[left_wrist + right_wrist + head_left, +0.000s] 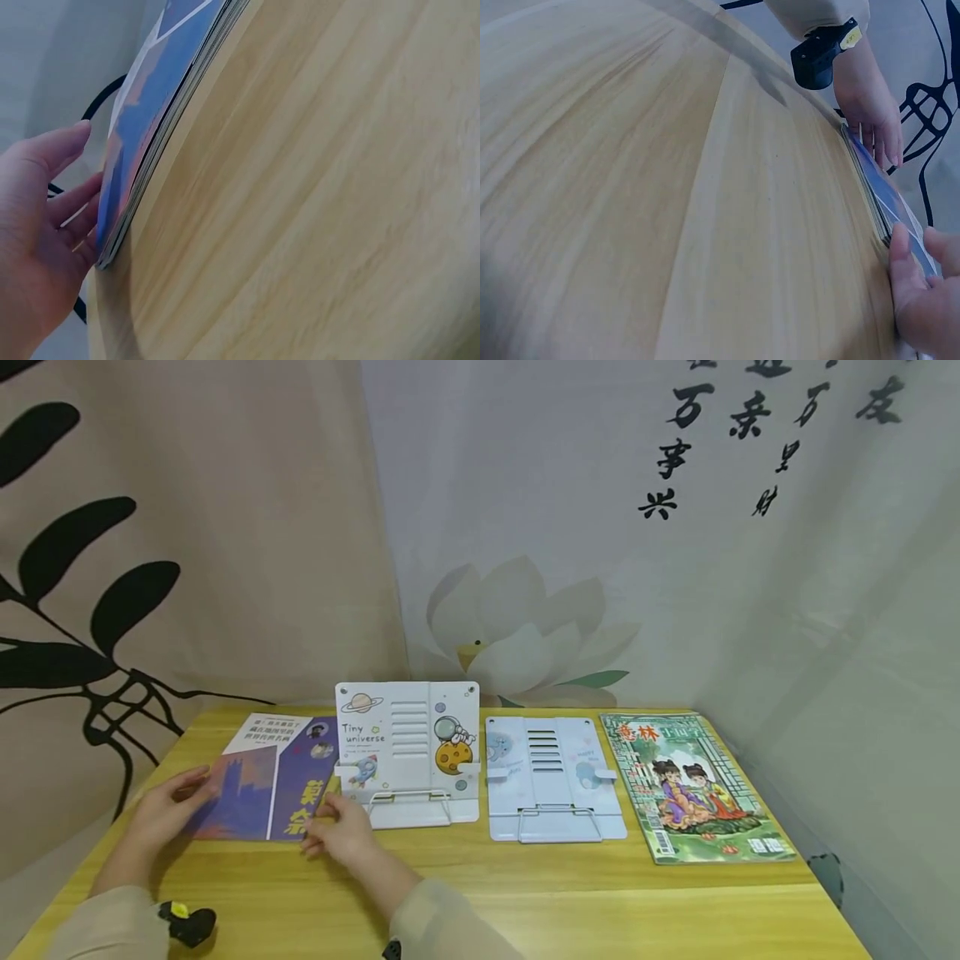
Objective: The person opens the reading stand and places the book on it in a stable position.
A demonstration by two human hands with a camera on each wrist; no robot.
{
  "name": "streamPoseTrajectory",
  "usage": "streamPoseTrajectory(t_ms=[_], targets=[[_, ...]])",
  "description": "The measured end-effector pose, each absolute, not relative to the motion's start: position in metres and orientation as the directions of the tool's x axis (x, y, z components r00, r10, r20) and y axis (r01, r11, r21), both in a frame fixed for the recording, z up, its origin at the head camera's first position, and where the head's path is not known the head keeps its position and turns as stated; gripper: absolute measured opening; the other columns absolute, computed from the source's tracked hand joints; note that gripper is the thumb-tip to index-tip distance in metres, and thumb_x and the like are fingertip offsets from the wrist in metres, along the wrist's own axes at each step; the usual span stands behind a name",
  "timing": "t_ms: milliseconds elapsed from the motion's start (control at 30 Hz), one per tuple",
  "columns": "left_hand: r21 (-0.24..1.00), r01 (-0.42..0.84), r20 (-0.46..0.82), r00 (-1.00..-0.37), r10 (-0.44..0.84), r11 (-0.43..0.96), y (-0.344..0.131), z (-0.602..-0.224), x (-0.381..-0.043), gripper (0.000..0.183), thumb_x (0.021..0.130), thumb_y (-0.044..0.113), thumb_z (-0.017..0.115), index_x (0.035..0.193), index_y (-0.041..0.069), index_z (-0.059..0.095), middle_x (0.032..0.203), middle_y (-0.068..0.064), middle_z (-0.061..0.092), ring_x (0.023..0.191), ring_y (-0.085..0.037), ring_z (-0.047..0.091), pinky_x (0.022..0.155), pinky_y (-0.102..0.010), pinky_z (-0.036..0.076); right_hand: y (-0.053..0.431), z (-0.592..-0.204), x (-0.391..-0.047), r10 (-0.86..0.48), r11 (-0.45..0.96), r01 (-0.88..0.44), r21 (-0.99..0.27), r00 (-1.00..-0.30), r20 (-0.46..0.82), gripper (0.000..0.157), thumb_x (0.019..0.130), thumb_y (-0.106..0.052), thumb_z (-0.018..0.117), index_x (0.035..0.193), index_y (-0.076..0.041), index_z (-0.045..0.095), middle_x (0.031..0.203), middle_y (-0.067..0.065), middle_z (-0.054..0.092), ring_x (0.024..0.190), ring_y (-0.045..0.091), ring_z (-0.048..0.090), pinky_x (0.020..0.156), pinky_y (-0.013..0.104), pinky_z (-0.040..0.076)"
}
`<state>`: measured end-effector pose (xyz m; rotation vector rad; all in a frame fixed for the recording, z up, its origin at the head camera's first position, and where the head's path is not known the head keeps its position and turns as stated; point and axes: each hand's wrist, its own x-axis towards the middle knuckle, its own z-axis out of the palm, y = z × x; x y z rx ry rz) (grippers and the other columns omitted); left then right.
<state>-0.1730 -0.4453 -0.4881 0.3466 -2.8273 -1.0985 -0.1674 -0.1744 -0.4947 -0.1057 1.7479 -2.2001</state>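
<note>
head view: the widest thing is the printed cloth backdrop (300,527), and below it spreads the wooden counter (600,902). toward 2 o'clock on the counter lies a green magazine (697,793), well apart from both hands. the purple magazine (266,785) lies flat toward 10 o'clock, its long axis seeming to run from about 6 to 12, with a slight lean toward 1. around 12 o'clock are a space-print stand (408,752), just beside the purple magazine's right edge, and a pale blue stand (540,789) at that one's 3 o'clock.

what matters most, i judge, is that the purple magazine sits between the hands: its middle is toward 2 o'clock from the left hand (161,814) and 10 o'clock from the right hand (345,835). neither is clearly nearer, as both meet its edges.

the left hand is loosely open, fingers against the magazine's left edge, thumb apart from them. the right hand is curled about the near right corner, thumb at the front edge, and appears to grip it lightly; how firmly, i cannot tell. smallest is a black wrist device (193,927) by the left sleeve (116,927).
</note>
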Motion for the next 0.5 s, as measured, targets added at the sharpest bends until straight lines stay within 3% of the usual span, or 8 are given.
streamPoseTrajectory(t_ms=[267, 500], targets=[[0.681, -0.271, -0.047, -0.943, -0.328, 0.681, -0.4495, -0.4948, -0.1710, 0.075, 0.098, 0.046, 0.047, 0.139, -0.015, 0.034, 0.135, -0.040, 0.035, 0.122, -0.055, 0.034, 0.096, -0.065, 0.030, -0.1730, -0.4948, -0.1672, -0.349, -0.148, 0.197, -0.969, -0.927, -0.135, 0.050, 0.084, 0.017, 0.060, 0.131, 0.015, 0.046, 0.095, 0.008, 0.053, 0.068, 0.043, 0.066, 0.055, 0.036, 0.056], [0.699, -0.260, -0.034, -0.943, -0.332, 0.667, -0.4487, -0.4958, -0.1662, 0.055, 0.101, 0.022, 0.047, 0.142, -0.011, 0.031, 0.129, -0.041, 0.039, 0.116, -0.054, 0.037, 0.093, -0.066, 0.030, -0.1716, -0.4924, -0.1660, -0.335, -0.092, 0.161, -0.983, -0.934, -0.122, 0.053, 0.081, 0.018, 0.062, 0.132, 0.012, 0.047, 0.093, 0.005, 0.053, 0.062, 0.039, 0.066, 0.051, 0.032, 0.056]])
